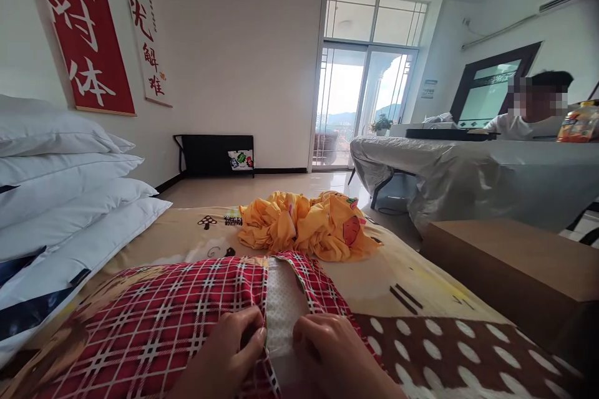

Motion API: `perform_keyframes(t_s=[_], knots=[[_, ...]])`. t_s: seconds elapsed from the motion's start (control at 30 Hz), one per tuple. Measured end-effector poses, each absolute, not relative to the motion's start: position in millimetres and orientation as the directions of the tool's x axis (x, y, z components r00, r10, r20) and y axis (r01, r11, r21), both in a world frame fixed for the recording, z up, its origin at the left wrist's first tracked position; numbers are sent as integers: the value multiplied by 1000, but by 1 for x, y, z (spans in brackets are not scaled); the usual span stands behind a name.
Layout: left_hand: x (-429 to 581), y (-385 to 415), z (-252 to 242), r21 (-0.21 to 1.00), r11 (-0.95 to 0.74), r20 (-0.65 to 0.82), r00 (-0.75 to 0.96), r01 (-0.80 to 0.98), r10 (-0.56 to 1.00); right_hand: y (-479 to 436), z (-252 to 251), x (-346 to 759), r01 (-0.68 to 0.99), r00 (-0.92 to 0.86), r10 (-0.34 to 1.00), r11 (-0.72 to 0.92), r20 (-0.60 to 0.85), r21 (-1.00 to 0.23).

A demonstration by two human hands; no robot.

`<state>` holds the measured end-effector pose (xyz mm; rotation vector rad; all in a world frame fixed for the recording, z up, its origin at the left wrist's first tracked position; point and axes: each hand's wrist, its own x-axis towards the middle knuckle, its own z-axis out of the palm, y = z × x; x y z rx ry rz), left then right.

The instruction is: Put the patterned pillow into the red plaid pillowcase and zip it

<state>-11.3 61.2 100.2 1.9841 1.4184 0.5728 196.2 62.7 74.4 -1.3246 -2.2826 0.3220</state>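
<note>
A red plaid pillowcase (178, 305) lies on the bed in front of me, its opening showing a white pillow insert (281, 305). My left hand (229, 349) pinches the left edge of the opening, fingers closed on the plaid fabric. My right hand (332, 349) grips the right flap of the same opening, fingers curled on the cloth. Both hands sit at the bottom of the view, either side of the white insert.
A crumpled yellow cloth (304, 224) lies further up the bed. White pillows (60, 199) are stacked at left. A brown box (515, 274) stands at right. Beyond it, a person sits at a covered table (468, 168).
</note>
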Motion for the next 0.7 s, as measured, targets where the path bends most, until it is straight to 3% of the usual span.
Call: perform_keyframes(t_s=[0.13, 0.3, 0.53, 0.7], knots=[[-18, 58, 95, 732, -211, -7, 317, 648, 948, 59, 69, 187, 715, -397, 861, 507, 317, -482], [-19, 53, 95, 782, -199, 21, 294, 590, 956, 50, 59, 175, 656, -426, 890, 426, 160, -624], [-3, 46, 102, 817, -295, 190, 253, 496, 949, 53, 72, 178, 351, -767, 637, 512, 72, -784], [0, 55, 96, 760, -346, 269, 220, 550, 938, 45, 105, 199, 463, -697, 717, 472, 21, -751]])
